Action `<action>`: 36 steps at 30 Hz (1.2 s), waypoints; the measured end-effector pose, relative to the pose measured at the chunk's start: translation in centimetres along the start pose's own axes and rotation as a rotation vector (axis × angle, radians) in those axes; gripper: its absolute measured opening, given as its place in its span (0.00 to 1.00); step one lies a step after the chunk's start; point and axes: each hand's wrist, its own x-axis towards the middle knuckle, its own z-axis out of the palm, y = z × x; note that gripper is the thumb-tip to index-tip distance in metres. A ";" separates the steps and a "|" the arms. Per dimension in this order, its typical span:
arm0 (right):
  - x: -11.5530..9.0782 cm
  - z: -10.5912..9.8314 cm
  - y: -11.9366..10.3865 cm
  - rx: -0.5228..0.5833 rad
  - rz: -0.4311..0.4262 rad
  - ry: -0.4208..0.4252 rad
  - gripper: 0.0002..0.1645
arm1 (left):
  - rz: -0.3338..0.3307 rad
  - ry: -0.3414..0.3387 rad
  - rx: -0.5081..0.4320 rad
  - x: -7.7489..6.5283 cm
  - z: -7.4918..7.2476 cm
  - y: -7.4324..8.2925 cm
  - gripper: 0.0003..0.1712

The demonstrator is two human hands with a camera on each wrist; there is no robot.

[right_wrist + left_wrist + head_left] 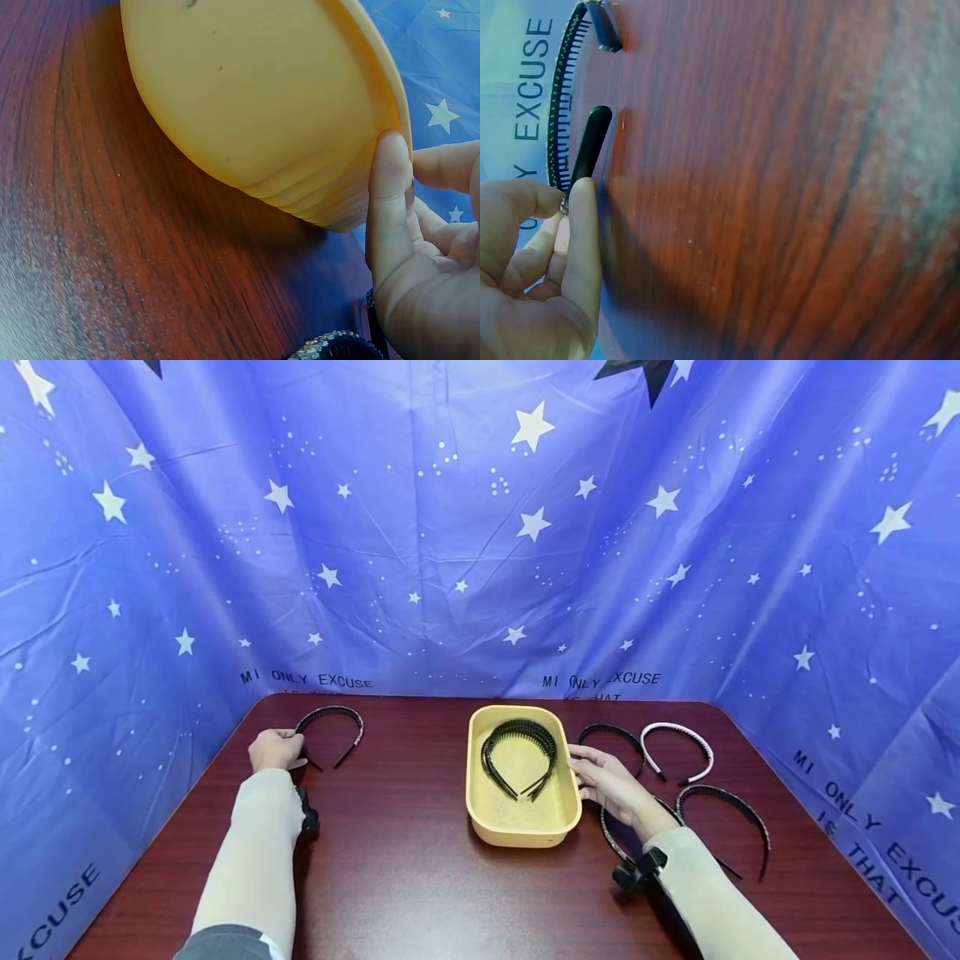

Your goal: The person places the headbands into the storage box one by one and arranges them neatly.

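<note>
Toward the left back of the table, my left hand pinches one leg of a dark, toothed headband between thumb and finger. The left wrist view shows its comb teeth and smooth black tip beside my fingers. Near the middle sits a yellow plastic tray with several black toothed headbands nested inside. My right hand holds the tray's right rim. In the right wrist view, the thumb lies against the outer wall and a finger meets the rim from the other side.
Right of the tray lie a black headband, a pale pink-white headband and a dark one. Another headband is partly under my right forearm. A blue star-printed curtain surrounds the brown table.
</note>
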 end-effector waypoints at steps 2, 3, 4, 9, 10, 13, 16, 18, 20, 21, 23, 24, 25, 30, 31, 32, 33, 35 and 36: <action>0.0 0.0 0.0 0.000 0.004 0.003 0.34 | -0.006 0.012 -0.009 -0.1 0.1 -0.1 0.26; 0.0 0.0 0.0 -0.002 0.006 0.004 0.34 | 0.000 0.019 -0.013 -0.1 0.1 -0.1 0.26; 0.0 0.0 0.0 -0.002 0.008 0.005 0.34 | 0.006 0.028 -0.012 -0.1 0.1 -0.2 0.26; 0.1 0.0 0.2 -0.003 0.009 0.003 0.35 | 0.046 0.081 0.039 -0.2 0.1 -0.3 0.23; 0.1 0.0 0.2 -0.004 0.008 0.001 0.35 | 0.049 0.090 0.054 -0.2 0.1 -0.3 0.22; 0.1 0.0 0.3 -0.002 0.006 0.000 0.34 | 0.061 0.101 0.086 -0.4 0.1 -0.1 0.21; 0.2 0.0 0.3 -0.002 0.005 0.002 0.34 | 0.078 0.095 0.088 -0.4 0.1 -0.1 0.21; 0.2 -0.1 0.3 -0.003 0.006 0.002 0.34 | 0.090 0.090 0.081 -0.4 0.1 -0.1 0.21; 0.3 -0.1 0.3 -0.004 0.008 0.002 0.33 | 0.106 0.093 0.082 -0.3 0.1 -0.1 0.21; 0.3 -0.1 0.3 -0.004 0.009 0.001 0.33 | 0.114 0.099 0.088 -0.2 0.1 -0.1 0.21; 0.3 -0.1 0.3 -0.001 0.010 0.001 0.33 | 0.136 0.113 0.100 -0.3 0.1 0.0 0.21; 0.3 -0.2 0.3 -0.001 0.010 0.000 0.33 | 0.145 0.121 0.105 -0.3 0.1 0.1 0.21; 0.3 -0.2 0.3 -0.001 0.010 0.001 0.33 | 0.153 0.127 0.110 -0.3 0.1 0.2 0.20; 0.3 -0.2 0.2 0.000 0.008 0.000 0.33 | 0.173 0.129 0.118 -0.5 -0.1 0.8 0.19; 0.3 -0.2 0.2 0.000 0.008 0.001 0.33 | 0.179 0.124 0.121 -0.4 -0.1 0.9 0.19; 0.3 -0.2 0.2 0.000 0.008 0.000 0.33 | 0.186 0.121 0.126 -0.4 -0.1 1.0 0.19; 0.3 -0.2 0.2 0.000 0.009 0.001 0.33 | 0.194 0.117 0.130 -0.4 -0.1 1.1 0.19; 0.3 -0.2 0.2 0.000 0.010 0.002 0.33 | 0.210 0.113 0.141 -0.3 -0.1 1.3 0.19; 0.3 -0.2 0.2 0.000 0.010 0.001 0.33 | 0.219 0.109 0.144 -0.2 -0.1 1.4 0.19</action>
